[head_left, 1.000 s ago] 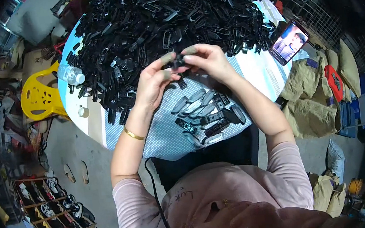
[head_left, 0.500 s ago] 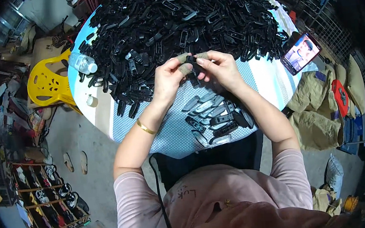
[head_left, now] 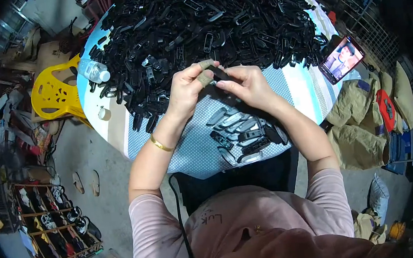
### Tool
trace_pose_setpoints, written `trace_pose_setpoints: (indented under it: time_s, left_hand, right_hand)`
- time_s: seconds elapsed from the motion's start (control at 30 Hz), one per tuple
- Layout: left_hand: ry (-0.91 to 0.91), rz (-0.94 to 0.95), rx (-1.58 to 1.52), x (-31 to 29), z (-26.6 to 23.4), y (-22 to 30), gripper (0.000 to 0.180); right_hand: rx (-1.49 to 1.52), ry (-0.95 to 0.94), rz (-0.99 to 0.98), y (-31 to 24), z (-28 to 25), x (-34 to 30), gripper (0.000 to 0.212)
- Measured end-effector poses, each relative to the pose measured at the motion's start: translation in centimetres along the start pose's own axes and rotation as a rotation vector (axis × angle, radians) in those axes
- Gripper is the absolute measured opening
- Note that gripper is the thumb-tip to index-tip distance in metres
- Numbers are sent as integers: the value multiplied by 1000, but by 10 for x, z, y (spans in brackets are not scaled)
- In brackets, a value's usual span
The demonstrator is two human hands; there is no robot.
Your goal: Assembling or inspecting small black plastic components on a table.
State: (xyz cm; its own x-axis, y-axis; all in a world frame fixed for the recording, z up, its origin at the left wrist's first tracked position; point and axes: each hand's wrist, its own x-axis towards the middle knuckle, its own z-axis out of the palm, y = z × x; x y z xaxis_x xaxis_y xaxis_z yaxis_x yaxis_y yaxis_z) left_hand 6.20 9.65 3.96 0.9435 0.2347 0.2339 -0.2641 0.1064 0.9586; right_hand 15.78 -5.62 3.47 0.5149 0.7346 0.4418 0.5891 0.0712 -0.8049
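Between my two hands, in front of a large pile of black plastic parts (head_left: 205,23), is a small, dark, elongated plastic part (head_left: 220,73). My left hand (head_left: 186,90) pinches it with thumb and index finger, both wrapped in beige tape. From the other side my right hand (head_left: 249,85) grips the same part, its thumb pressed along the lower edge. The exact shape of the part is partly hidden by my fingers. Closer to me, below the hands, lies a group of grey and black oblong parts (head_left: 239,130) on the patterned tablecloth (head_left: 183,149).
A clear plastic bottle (head_left: 94,71) and a small white cap-like cup (head_left: 103,113) are on the table's left. At the right edge stands a lit phone (head_left: 341,59). A yellow chair (head_left: 52,95) stands left; brown sacks (head_left: 356,138) lie right; a shoe rack (head_left: 55,225) is lower left.
The held part has turned and shows more of its length. My right hand has shifted slightly down, its fingers more curled, and my left wrist has moved a little left.
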Motion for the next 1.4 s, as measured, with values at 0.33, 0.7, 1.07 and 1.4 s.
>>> trace_pose_setpoints:
  time_s: [0.33, 0.7, 1.07, 1.4]
  left_hand:
    - [-186, -86, 385, -2, 8, 26, 32]
    - [-311, 357, 1221, -8, 10, -6, 26]
    - [52, -143, 96, 3, 20, -3, 25]
    - [132, -204, -292, 0, 16, 3, 39]
  right_hand:
    - [221, -114, 370, 13, -49, 17, 26]
    - [-917, -211, 66, 15, -36, 3, 21]
    - [247, -10, 248, 7, -47, 14, 35]
    - [69, 116, -87, 4, -10, 8, 26]
